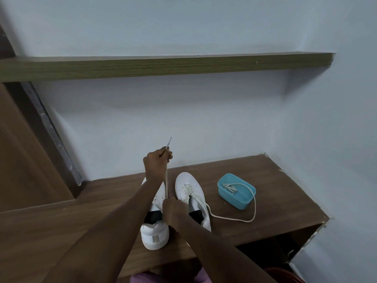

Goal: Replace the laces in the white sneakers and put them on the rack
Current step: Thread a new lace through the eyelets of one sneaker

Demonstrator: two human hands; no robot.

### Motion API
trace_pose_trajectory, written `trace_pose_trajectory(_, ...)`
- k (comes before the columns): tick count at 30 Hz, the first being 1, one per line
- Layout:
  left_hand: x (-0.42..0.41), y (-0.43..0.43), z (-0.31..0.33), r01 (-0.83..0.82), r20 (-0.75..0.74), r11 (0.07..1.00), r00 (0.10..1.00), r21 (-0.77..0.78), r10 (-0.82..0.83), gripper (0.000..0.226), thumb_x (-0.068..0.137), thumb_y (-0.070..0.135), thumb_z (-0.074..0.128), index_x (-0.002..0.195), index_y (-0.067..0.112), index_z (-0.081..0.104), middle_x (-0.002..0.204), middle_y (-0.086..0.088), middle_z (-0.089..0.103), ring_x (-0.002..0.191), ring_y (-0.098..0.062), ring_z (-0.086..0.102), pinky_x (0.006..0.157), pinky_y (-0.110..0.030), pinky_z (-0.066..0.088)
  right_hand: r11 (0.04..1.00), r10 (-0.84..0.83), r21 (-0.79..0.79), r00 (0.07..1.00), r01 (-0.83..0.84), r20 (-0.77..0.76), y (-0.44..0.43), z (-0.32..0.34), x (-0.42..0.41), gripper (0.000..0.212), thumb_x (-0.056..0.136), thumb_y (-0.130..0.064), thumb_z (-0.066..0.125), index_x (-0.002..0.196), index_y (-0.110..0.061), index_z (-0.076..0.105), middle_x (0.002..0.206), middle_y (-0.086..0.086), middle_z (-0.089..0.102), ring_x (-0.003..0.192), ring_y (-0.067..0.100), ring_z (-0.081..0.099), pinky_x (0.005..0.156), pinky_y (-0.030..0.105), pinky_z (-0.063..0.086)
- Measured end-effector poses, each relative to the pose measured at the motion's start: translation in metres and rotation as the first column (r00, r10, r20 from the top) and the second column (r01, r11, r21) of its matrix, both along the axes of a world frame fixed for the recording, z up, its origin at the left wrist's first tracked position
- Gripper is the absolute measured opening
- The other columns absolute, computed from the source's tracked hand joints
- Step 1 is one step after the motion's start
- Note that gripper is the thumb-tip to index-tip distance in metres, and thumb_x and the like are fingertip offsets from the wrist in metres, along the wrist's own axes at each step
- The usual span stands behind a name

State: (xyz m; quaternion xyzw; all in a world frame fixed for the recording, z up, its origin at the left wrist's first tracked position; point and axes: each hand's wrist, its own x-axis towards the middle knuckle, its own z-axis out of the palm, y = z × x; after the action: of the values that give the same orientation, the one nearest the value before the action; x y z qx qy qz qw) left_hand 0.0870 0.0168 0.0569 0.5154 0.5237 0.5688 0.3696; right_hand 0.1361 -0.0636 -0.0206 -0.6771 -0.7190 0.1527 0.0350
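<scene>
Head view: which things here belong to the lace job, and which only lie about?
Job: left sneaker, right sneaker, lace pinched by left hand, blue tub holding a lace.
Lying about: red object, purple cloth at the bottom edge.

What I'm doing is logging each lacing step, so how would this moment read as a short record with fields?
surface: wooden bench
left hand: raised, grips a lace pulled taut upward
right hand: grips the lower part of that lace at the left sneaker
right sneaker: laced, one end trailing across the bench
blue tub: right of the sneakers, a bundled lace inside, a strand over its rim
shelf: on the wall above, nothing visible on it
</scene>
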Motion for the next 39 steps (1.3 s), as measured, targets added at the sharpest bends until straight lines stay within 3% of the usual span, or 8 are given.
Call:
trace_pose_trajectory(3,0.004,0.000,-0.003,-0.003,-0.016,1.000,1.000,-0.010,0.003,0.019,0.092,0.012,0.057,0.098,0.002,0.073,0.068,0.001,0.066,0.050,-0.001,0.061,0.077,-0.032,0.056,1.000,-0.009,-0.006,1.000,0.009,-0.016,0.001,-0.002,0.002,0.029,0.092,-0.009,0.049,0.120,-0.004,0.056,0.125,0.014,0.055,0.116,0.030,0.056,0.093,0.037,0.046)
trace_pose_trajectory(8,0.009,-0.002,0.000,-0.014,-0.232,1.000,0.973,-0.005,0.013,0.023,0.093,0.019,0.053,0.088,0.007,0.073,0.065,-0.008,0.052,0.063,-0.024,0.048,0.073,-0.030,0.040,0.999,-0.002,-0.042,0.996,-0.002,-0.088,0.002,-0.006,0.007,0.036,0.092,-0.007,0.050,0.127,-0.001,0.048,0.123,0.016,0.058,0.116,0.030,0.056,0.093,0.036,0.046)
trace_pose_trajectory(13,0.012,-0.004,-0.008,0.038,-0.163,0.982,0.984,-0.186,-0.069,0.025,0.092,0.031,0.054,0.073,0.014,0.054,0.073,-0.006,0.044,0.070,-0.018,0.040,0.061,-0.027,0.032,0.998,-0.013,0.062,0.997,0.018,-0.080,0.001,-0.003,0.018,0.028,0.092,-0.015,0.053,0.117,-0.004,0.056,0.115,0.015,0.061,0.108,0.031,0.060,0.089,0.038,0.047)
trace_pose_trajectory(15,0.011,-0.008,-0.017,0.070,-0.181,0.974,0.977,-0.216,-0.110,0.022,0.091,0.025,0.054,0.074,0.012,0.059,0.075,-0.009,0.051,0.070,-0.017,0.045,0.068,-0.028,0.034,0.980,-0.093,0.166,0.988,0.113,-0.125,0.003,-0.002,0.026,0.025,0.094,-0.023,0.047,0.106,-0.007,0.062,0.104,0.013,0.066,0.098,0.029,0.064,0.082,0.034,0.050)
trace_pose_trajectory(18,0.010,-0.010,-0.036,0.101,-0.253,0.968,0.954,-0.229,-0.159,0.017,0.089,0.015,0.058,0.093,0.008,0.074,0.096,-0.009,0.072,0.094,-0.020,0.062,0.086,-0.025,0.043,0.922,-0.193,0.305,0.966,0.238,-0.171,0.004,-0.002,0.047,0.029,0.094,-0.020,0.041,0.102,-0.008,0.066,0.102,0.009,0.067,0.096,0.025,0.064,0.077,0.030,0.048)
trace_pose_trajectory(26,0.031,-0.029,-0.069,0.207,-0.409,0.927,0.851,-0.312,-0.328,0.012,0.088,0.005,0.059,0.088,0.005,0.071,0.089,-0.002,0.065,0.084,-0.011,0.055,0.058,-0.004,0.035,0.891,-0.350,0.160,0.868,0.425,-0.353,-0.001,-0.012,0.084,0.025,0.089,-0.016,0.054,0.111,-0.008,0.063,0.112,0.006,0.060,0.105,0.019,0.059,0.077,0.020,0.041)
trace_pose_trajectory(30,0.042,-0.037,-0.079,0.189,-0.443,0.926,0.835,-0.327,-0.327,0.015,0.088,0.006,0.056,0.086,0.008,0.070,0.090,0.000,0.067,0.080,-0.007,0.054,0.062,-0.013,0.036,0.893,-0.367,0.126,0.862,0.432,-0.350,0.003,-0.024,0.082,0.021,0.095,-0.022,0.051,0.107,-0.010,0.064,0.105,0.006,0.066,0.100,0.020,0.063,0.070,0.019,0.035)
trace_pose_trajectory(39,0.048,-0.055,-0.105,0.004,-0.485,0.953,0.860,-0.302,-0.157,0.026,0.085,0.009,0.052,0.063,-0.001,0.062,0.066,-0.014,0.062,0.065,-0.024,0.055,0.066,-0.040,0.045,0.775,-0.555,-0.079,0.615,0.627,-0.560,0.011,-0.026,0.097,0.018,0.088,-0.010,0.060,0.103,-0.001,0.066,0.110,0.011,0.068,0.104,0.024,0.061,0.072,0.019,0.033)
